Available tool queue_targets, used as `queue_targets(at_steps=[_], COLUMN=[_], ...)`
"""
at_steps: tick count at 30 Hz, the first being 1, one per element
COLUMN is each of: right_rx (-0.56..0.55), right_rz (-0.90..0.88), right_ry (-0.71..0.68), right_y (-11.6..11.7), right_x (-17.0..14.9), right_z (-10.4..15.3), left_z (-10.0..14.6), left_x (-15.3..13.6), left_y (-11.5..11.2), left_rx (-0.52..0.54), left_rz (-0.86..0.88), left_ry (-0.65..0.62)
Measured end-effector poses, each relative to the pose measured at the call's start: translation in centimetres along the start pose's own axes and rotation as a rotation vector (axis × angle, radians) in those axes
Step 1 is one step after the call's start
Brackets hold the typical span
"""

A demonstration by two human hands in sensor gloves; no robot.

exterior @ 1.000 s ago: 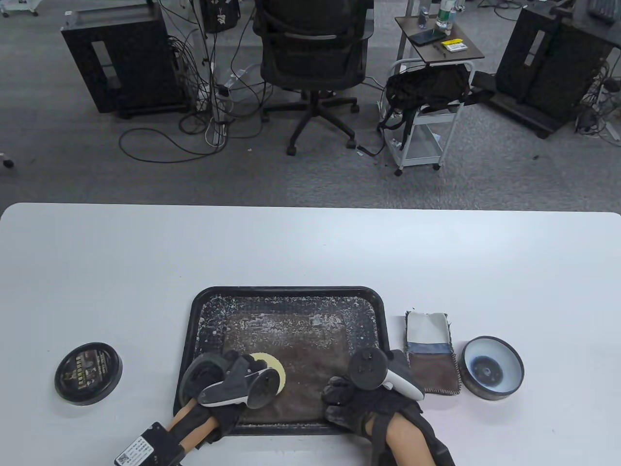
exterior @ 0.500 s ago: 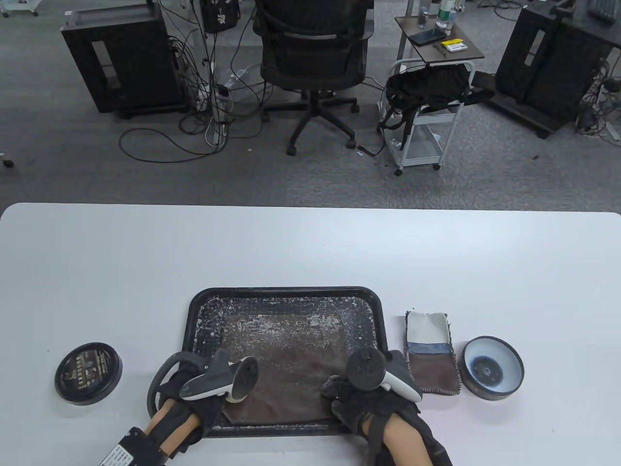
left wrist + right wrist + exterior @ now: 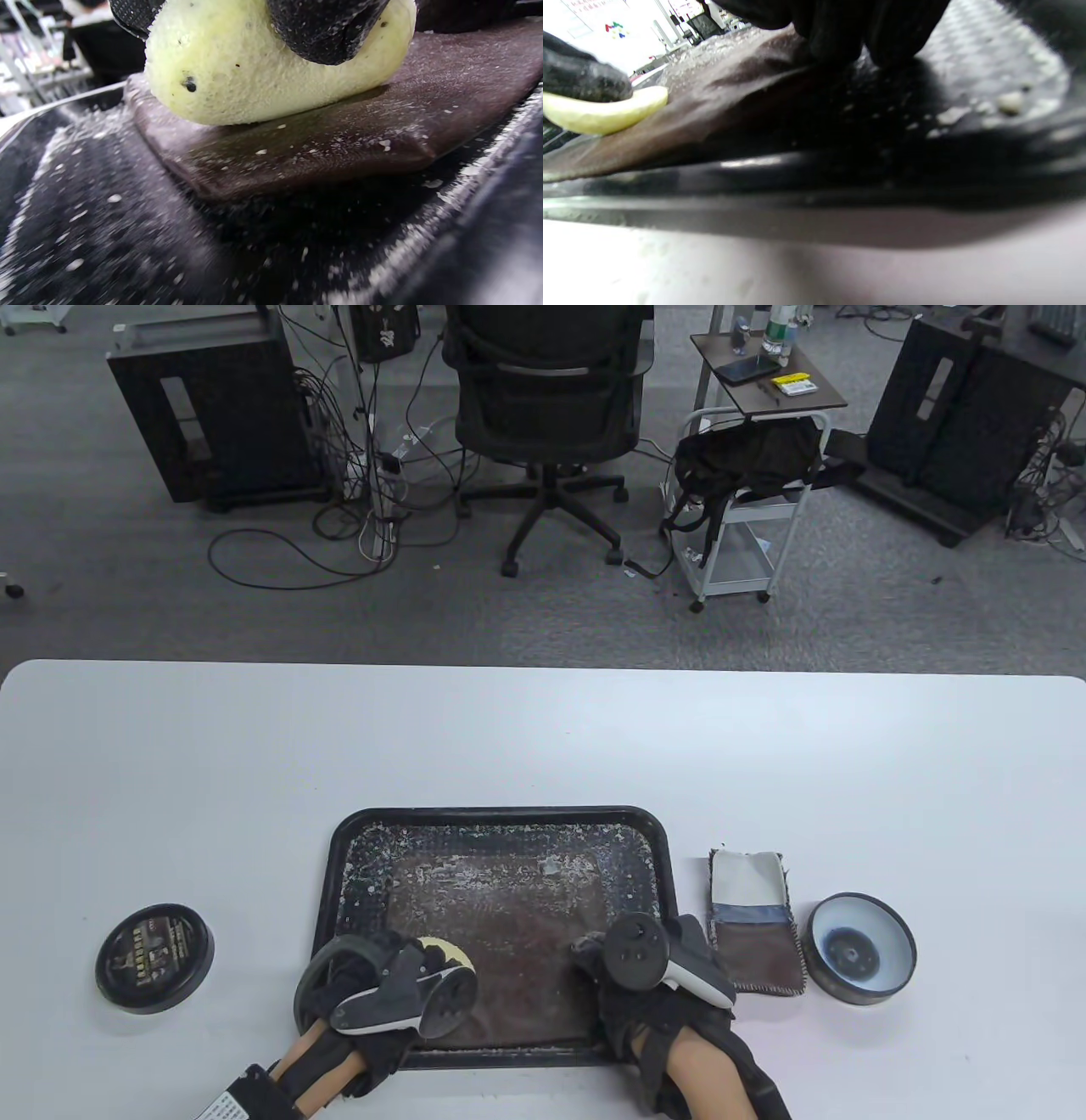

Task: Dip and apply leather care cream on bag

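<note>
The left hand (image 3: 382,997) grips a pale yellow sponge (image 3: 271,72), fingers (image 3: 326,29) curled over its top, and presses it onto the brown leather bag (image 3: 509,950), which lies flat in the black tray (image 3: 501,817) under both hands. The right hand (image 3: 645,997) presses its fingertips (image 3: 835,38) on the bag's right edge. The open cream tin (image 3: 861,948) sits on the desk (image 3: 543,738) right of the right hand, and its lid (image 3: 154,958) lies left of the left hand.

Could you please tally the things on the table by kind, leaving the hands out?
Tray: 1
Leather bag: 1
Sponge: 1
Folded cloth: 1
Open tin: 1
Tin lid: 1
Total: 6
</note>
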State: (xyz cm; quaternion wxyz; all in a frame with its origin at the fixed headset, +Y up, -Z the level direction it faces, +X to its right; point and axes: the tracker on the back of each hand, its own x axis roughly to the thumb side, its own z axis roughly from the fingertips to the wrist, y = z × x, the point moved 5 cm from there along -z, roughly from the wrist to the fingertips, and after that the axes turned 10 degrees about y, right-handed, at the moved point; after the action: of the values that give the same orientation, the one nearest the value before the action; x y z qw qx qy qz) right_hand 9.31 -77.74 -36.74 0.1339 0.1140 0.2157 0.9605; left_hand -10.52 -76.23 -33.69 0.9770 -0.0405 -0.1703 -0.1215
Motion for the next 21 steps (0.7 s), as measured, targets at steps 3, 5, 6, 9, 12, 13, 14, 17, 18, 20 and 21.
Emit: queue_targets(at_steps=[3,5,6,9,12,13,14,17,18,20,21], right_rx=[0.012,0.007,0.002,-0.008,-0.039,-0.044,-0.048,-0.067,-0.066,-0.062,-0.062], right_rz=[0.041,0.077,0.083,0.063,0.027,0.021,0.01,-0.016,-0.032,-0.064,-0.079], right_ry=[0.01,0.021,0.025,0.034,0.045,0.045,0.049,0.052,0.052,0.054,0.057], right_y=[0.5,0.6,0.5,0.3,-0.2,-0.3,-0.4,-0.8,-0.9,-1.1,-1.2], right_x=[0.5,0.8,0.8,0.7,0.5,0.5,0.4,0.1,0.0,-0.3,-0.4], right_z=[-0.2,-0.3,-0.4,-0.7,-1.1,-1.1,-1.3,-1.7,-1.8,-2.1,-2.3], left_z=[-0.2,-0.4,-0.5,-0.9,-1.2,-1.3,-1.4,-1.8,-2.0,-2.2,-2.4], left_x=[0.6,0.9,1.1,1.9,3.0,3.2,3.8,5.2,5.8,6.6,7.1], left_y=[0.1,0.1,0.2,0.3,0.7,0.8,0.9,1.3,1.5,1.7,1.8], left_rx=[0.025,0.034,0.04,0.053,0.056,0.058,0.053,0.055,0.056,0.067,0.066], left_rz=[0.022,0.05,0.065,0.098,0.116,0.127,0.143,0.154,0.147,0.119,0.112], left_ry=[0.003,-0.001,-0.004,-0.013,-0.017,-0.024,-0.029,-0.047,-0.056,-0.061,-0.073])
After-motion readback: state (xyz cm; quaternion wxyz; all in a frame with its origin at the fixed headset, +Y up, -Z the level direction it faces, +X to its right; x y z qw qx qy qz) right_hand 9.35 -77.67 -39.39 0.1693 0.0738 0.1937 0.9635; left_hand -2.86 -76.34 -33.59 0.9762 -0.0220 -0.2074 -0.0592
